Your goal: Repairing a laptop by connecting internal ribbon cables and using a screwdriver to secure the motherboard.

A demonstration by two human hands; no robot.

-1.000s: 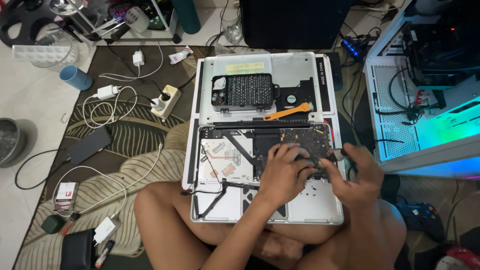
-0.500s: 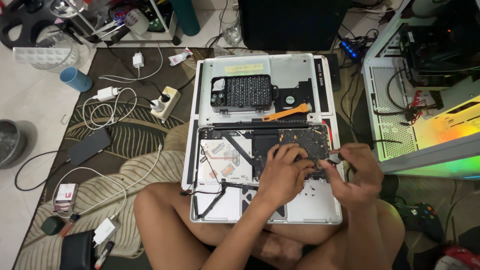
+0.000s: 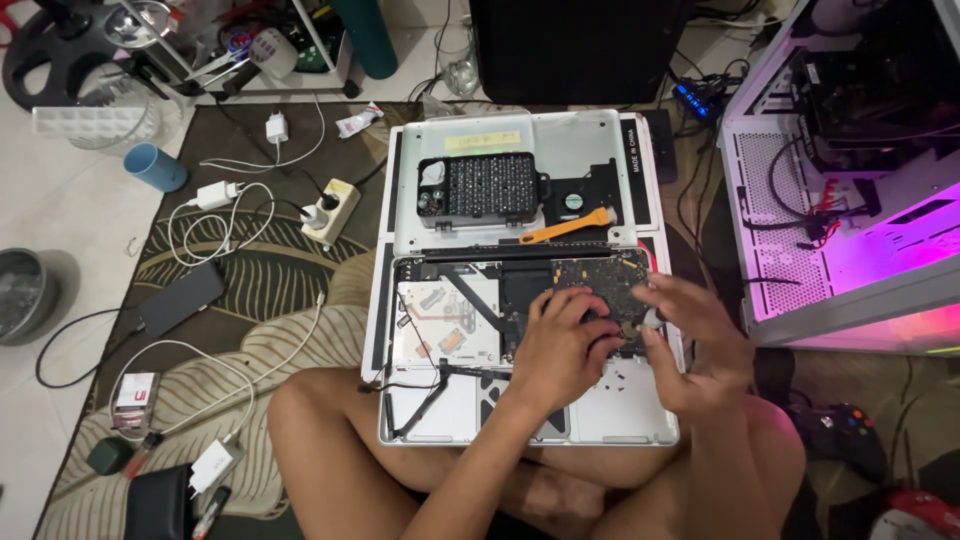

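At frame centre, the left hand presses spread fingers on the opened silver laptop's dark circuit board; the right hand pinches a small grey tool.

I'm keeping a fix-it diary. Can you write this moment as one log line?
left hand: pressing on logic board | right hand: holding small grey tool | opened laptop: on lap | orange pry tool: lying unused

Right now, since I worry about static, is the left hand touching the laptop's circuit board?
Touching. The head view shows the left hand lying flat on the dark circuit board of the opened laptop, fingers pressed onto it, no gap visible.
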